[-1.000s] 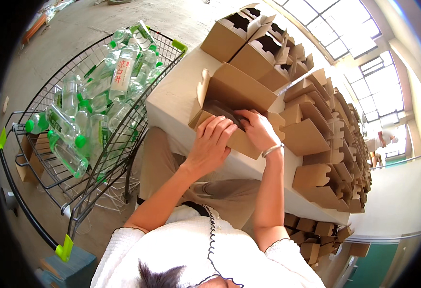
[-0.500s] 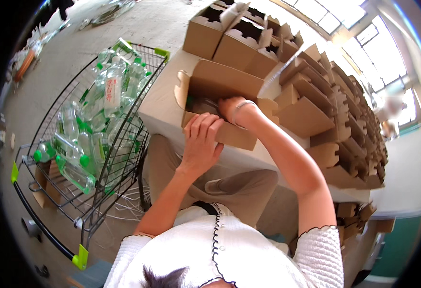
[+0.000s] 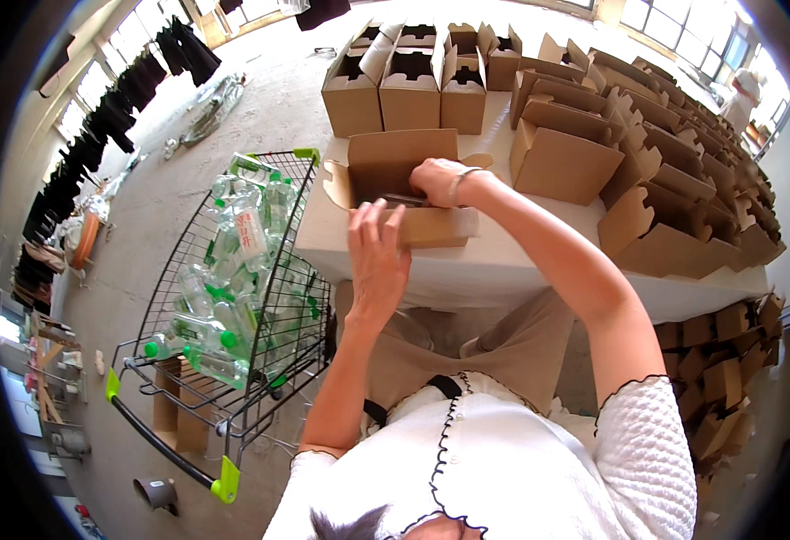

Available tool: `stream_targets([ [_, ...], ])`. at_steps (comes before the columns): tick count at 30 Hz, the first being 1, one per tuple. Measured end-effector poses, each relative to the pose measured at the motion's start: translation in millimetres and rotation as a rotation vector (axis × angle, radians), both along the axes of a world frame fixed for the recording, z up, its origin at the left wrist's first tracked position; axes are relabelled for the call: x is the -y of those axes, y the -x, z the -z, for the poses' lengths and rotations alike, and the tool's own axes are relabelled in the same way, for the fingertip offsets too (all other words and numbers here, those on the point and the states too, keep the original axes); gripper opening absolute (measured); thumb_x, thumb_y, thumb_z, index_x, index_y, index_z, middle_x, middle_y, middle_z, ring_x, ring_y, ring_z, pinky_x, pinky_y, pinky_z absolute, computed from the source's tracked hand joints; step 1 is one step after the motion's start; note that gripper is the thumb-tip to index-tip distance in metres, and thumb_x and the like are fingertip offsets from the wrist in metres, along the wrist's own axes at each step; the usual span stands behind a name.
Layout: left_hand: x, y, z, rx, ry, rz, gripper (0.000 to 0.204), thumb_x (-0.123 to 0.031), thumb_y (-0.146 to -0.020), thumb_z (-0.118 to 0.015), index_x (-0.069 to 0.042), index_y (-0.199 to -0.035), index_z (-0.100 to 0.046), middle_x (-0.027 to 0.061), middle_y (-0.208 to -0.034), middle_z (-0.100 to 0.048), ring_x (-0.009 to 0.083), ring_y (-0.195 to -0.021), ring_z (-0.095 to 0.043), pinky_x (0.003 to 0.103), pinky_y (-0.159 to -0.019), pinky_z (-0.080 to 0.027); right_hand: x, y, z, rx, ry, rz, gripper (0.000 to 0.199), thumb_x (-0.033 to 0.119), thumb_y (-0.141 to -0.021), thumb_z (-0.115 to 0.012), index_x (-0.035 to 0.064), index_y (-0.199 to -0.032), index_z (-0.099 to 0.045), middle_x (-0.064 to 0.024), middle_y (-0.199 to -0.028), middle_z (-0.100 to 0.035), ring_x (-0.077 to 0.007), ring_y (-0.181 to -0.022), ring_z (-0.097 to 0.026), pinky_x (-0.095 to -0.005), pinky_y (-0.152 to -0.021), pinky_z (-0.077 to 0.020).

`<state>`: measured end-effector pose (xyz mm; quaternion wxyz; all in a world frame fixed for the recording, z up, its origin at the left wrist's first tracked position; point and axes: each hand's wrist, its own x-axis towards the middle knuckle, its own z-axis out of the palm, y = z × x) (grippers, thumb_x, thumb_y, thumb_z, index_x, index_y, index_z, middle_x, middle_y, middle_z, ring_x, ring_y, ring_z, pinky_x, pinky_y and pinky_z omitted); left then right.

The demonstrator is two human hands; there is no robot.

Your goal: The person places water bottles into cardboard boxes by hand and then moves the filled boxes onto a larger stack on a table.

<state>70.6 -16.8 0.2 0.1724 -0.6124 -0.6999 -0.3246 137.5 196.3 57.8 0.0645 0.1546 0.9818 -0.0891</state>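
An open cardboard box [image 3: 402, 148] stands at the near edge of the white-covered table, its flaps raised. My left hand [image 3: 379, 261] is at its near left corner, fingertips over the front wall and palm outside; slight blur softens it. My right hand [image 3: 440, 180] reaches in from the right with fingers curled downward. What those fingers hold, if anything, is hidden. A narrow shiny edge shows inside the box beside them, too little to name.
At my left stands a black wire shopping cart [image 3: 166, 270] heaped with clear green-capped bottles [image 3: 249, 236]. Open cardboard boxes [image 3: 410, 94] line the table's far side, and many more [image 3: 566, 148] fill its right. Flattened cartons [image 3: 728, 382] lie below at right.
The view has swung, so the table and cart sit differently. My right hand has risen somewhat inside the box; my left remains at the front wall, its fingers less bent.
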Motion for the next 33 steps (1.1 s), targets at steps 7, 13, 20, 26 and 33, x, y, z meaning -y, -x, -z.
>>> stream_targets([
  [7,15.8,50.7,18.1,0.573,-0.293,-0.023,0.102,-0.006,-0.081,-0.083,-0.006,-0.163,-0.023,0.0201,-0.164,-0.028,0.0354,-0.152,-0.029,0.049,-0.122,-0.033,28.7,-123.3,4.2,-1.17,0.514,0.384,0.034,0.016,-0.091,-0.079,0.0061,-0.122,-0.07,-0.0088,-0.118,-0.072,-0.0212,-0.099,-0.073,-0.0343,-0.087,-0.0598],
  [13,-9.1,61.3,11.7,1.247,-0.129,0.31,0.1,-0.001,-0.079,-0.083,-0.006,-0.161,-0.027,0.0098,-0.155,-0.045,0.0223,-0.138,-0.049,0.036,-0.114,-0.043,30.6,-156.8,90.0,-1.164,0.763,0.551,0.082,0.017,-0.083,-0.089,0.0027,-0.151,-0.046,-0.0149,-0.142,-0.061,-0.0233,-0.129,-0.062,-0.0375,-0.1,-0.057],
  [20,-28.1,69.0,17.6,1.163,-0.118,0.212,0.095,0.001,-0.077,-0.083,-0.008,-0.158,-0.034,0.0067,-0.143,-0.056,0.0191,-0.129,-0.057,0.035,-0.108,-0.047,33.5,-115.3,83.3,-1.011,0.746,0.396,0.124,0.023,-0.071,-0.097,0.0097,-0.165,-0.018,-0.0133,-0.158,-0.045,-0.0257,-0.145,-0.044,-0.0399,-0.12,-0.0381],
  [26,-22.2,95.4,23.2,1.226,-0.104,0.384,0.087,-0.017,-0.091,-0.078,-0.009,-0.162,-0.028,0.0095,-0.155,-0.047,0.0215,-0.145,-0.044,0.038,-0.119,-0.036,27.8,-78.2,77.9,-1.095,0.793,0.262,0.112,0.022,-0.079,-0.092,0.0101,-0.164,-0.022,-0.012,-0.166,-0.032,-0.0261,-0.152,-0.036,-0.0373,-0.125,-0.0296],
  [33,-44.9,67.5,19.9,1.174,-0.17,0.365,0.055,-0.036,-0.108,-0.055,0.001,-0.149,-0.054,0.0045,-0.174,-0.018,0.0187,-0.151,-0.034,0.035,-0.121,-0.031,21.4,-71.6,65.1,-0.903,0.614,0.315,0.084,0.044,-0.094,-0.075,0.0086,-0.158,-0.034,-0.0134,-0.166,-0.031,-0.0291,-0.154,-0.032,-0.0407,-0.124,-0.0287],
])
